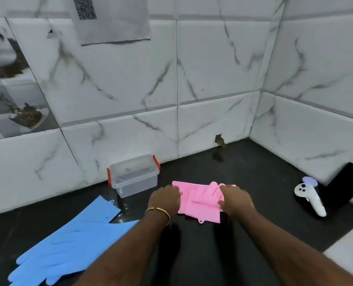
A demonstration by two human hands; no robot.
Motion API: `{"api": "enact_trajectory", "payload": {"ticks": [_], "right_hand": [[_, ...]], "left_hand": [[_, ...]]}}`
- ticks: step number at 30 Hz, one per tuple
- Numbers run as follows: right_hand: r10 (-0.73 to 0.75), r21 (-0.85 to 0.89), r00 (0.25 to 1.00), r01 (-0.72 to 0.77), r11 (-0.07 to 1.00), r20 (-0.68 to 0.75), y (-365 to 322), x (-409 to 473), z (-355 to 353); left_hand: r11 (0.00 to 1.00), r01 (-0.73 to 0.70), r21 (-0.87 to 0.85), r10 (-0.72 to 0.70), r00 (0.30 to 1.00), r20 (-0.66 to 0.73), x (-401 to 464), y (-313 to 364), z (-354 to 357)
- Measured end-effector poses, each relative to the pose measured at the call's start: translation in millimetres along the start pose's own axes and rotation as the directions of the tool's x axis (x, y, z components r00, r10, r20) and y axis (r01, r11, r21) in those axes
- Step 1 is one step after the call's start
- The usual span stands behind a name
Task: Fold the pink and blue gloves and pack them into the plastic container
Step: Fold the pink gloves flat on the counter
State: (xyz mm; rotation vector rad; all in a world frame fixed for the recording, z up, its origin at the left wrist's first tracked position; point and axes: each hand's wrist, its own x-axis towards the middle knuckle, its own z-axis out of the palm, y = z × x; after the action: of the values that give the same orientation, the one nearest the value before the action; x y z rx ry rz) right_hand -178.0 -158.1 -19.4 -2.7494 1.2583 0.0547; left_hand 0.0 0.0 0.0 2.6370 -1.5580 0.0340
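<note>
Here both hands, left hand [165, 198] and right hand [234, 200], press curled fingers onto the folded pink gloves [200, 203] mid-tabletop [254, 172], near the plastic container [133, 175].

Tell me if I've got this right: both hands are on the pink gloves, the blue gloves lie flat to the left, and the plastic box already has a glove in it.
Not quite. The head view shows the plastic box holding no glove. The rest stands: the left hand and right hand are on the pink gloves, and the blue gloves lie flat to the left.
</note>
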Motion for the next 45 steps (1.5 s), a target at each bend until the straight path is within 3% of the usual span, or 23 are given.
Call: {"api": "enact_trajectory", "payload": {"ticks": [5, 9, 12, 15, 17, 22, 25, 27, 33, 36, 38, 40, 43, 45], "right_hand": [[0.073, 0.253, 0.982, -0.116, 0.960, 0.173, 41, 20, 18], [0.055, 0.428, 0.981, -0.132, 0.894, 0.187, 54, 47, 29], [0.052, 0.471, 0.976, -0.148, 0.869, 0.211, 64, 70, 36], [0.028, 0.558, 0.962, -0.182, 0.809, 0.273, 67, 87, 40], [0.005, 0.684, 0.955, -0.216, 0.696, 0.296, 72, 95, 38], [-0.029, 0.879, 0.945, -0.291, 0.378, 0.326, 80, 112, 6], [0.000, 0.910, 0.947, -0.308, 0.276, 0.321, 83, 124, -15], [0.029, 0.918, 0.945, -0.325, 0.227, 0.327, 86, 132, -25], [0.072, 0.899, 0.927, -0.376, 0.226, 0.369, 102, 150, -18], [0.088, 0.860, 0.885, -0.464, 0.212, 0.457, 102, 146, 0], [0.122, 0.828, 0.860, -0.511, 0.231, 0.496, 99, 140, 11], [0.121, 0.819, 0.854, -0.520, 0.243, 0.506, 93, 132, 22], [0.097, 0.841, 0.881, -0.472, 0.266, 0.464, 80, 118, 34], [0.155, 0.835, 0.918, -0.397, 0.380, 0.366, 68, 107, 34]], "left_hand": [[0.939, 0.274, -0.209, -0.209, 0.935, 0.285, 4, 18, 42], [0.726, 0.530, -0.438, -0.377, 0.840, 0.390, 19, 43, 67], [0.566, 0.650, -0.507, -0.486, 0.760, 0.431, 30, 58, 78], [0.575, 0.680, -0.456, -0.513, 0.733, 0.446, 36, 63, 81], [0.521, 0.700, -0.489, -0.534, 0.714, 0.453, 40, 68, 79], [0.169, 0.710, -0.684, -0.564, 0.638, 0.523, 46, 68, 58], [0.001, 0.705, -0.709, -0.585, 0.576, 0.571, 48, 63, 41], [-0.051, 0.689, -0.723, -0.596, 0.560, 0.576, 46, 57, 32], [0.088, 0.670, -0.737, -0.607, 0.623, 0.493, 41, 40, 8], [-0.016, 0.598, -0.802, -0.565, 0.656, 0.500, 47, 43, -12], [0.012, 0.543, -0.840, -0.527, 0.717, 0.456, 60, 50, -29], [0.164, 0.495, -0.853, -0.511, 0.782, 0.356, 77, 57, -51], [0.526, 0.387, -0.757, -0.423, 0.892, 0.162, 101, 67, -86], [0.727, 0.277, -0.628, -0.305, 0.950, 0.066, 114, 75, -110]]}}
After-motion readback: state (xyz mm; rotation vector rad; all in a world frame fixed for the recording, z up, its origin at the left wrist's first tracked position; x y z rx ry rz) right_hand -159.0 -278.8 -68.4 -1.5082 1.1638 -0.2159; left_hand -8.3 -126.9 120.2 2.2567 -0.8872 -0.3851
